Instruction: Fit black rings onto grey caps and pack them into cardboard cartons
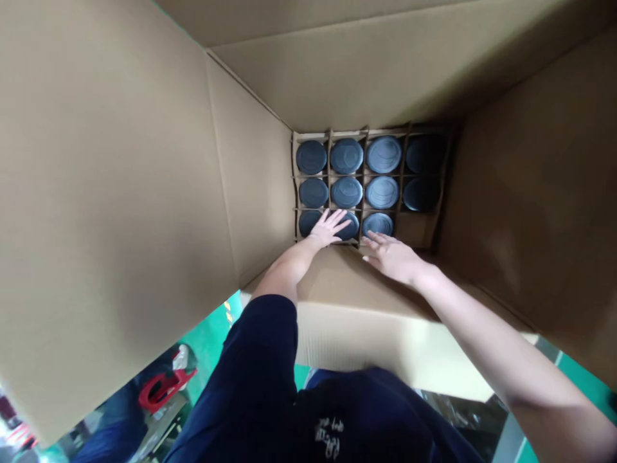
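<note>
Both my arms reach down into a deep cardboard box [260,180]. A cardboard divider [329,154] parts its bottom into cells, most of them holding a round, dark-topped container [347,156]. My left hand [329,227] lies with fingers spread over the near row, across two of the dark round tops. Beside the third container [378,225] of that row is my right hand [390,255], its fingers stretched out at the near edge. The near right cell [413,228] shows bare cardboard. Neither hand grips anything that I can see.
Tall flaps rise around the box, the left flap [110,193] being the largest in view. Below lies a green floor [207,344]. A red tape dispenser-like object [161,389] sits at lower left, and clear plastic wrap [453,411] shows under the near flap.
</note>
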Demonstrator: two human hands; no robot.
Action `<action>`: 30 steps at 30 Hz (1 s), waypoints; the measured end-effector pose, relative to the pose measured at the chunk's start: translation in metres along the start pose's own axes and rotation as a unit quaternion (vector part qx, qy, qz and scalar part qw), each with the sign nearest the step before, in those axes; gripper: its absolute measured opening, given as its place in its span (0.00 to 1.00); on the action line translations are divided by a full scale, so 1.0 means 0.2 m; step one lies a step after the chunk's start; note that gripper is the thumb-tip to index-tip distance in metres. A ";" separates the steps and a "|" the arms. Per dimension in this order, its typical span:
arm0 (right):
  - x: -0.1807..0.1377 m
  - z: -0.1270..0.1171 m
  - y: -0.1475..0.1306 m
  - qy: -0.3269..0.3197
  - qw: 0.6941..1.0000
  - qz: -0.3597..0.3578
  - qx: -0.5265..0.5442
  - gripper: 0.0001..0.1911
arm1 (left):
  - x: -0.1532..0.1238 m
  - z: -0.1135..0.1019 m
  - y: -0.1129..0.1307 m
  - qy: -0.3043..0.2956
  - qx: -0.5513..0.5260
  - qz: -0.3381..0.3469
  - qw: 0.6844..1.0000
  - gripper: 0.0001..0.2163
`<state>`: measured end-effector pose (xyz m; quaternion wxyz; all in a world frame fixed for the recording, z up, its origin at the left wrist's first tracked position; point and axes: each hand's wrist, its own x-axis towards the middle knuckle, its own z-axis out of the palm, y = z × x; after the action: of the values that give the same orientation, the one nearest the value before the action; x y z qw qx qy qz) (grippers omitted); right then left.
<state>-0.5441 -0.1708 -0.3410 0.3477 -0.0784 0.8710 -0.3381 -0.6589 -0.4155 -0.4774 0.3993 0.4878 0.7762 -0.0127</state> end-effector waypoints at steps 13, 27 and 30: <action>-0.63 0.25 -0.49 0.300 0.947 -0.082 -0.079 0.27 | -0.13 -0.07 -0.07 -0.040 -0.006 -0.061 0.997 0.35; -0.51 0.15 -0.46 0.241 0.941 -0.084 -0.223 0.28 | 0.21 -0.57 0.58 -0.121 0.081 0.056 0.988 0.28; -0.66 0.07 -0.46 0.254 0.932 -0.042 -0.257 0.27 | 0.21 -0.77 0.66 -0.056 0.065 0.044 0.995 0.28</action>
<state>-0.4455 -0.1991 -0.2176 0.0686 -0.1130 0.9833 -0.1252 -0.6604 -0.2525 -0.3505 0.4093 0.5452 0.7280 -0.0730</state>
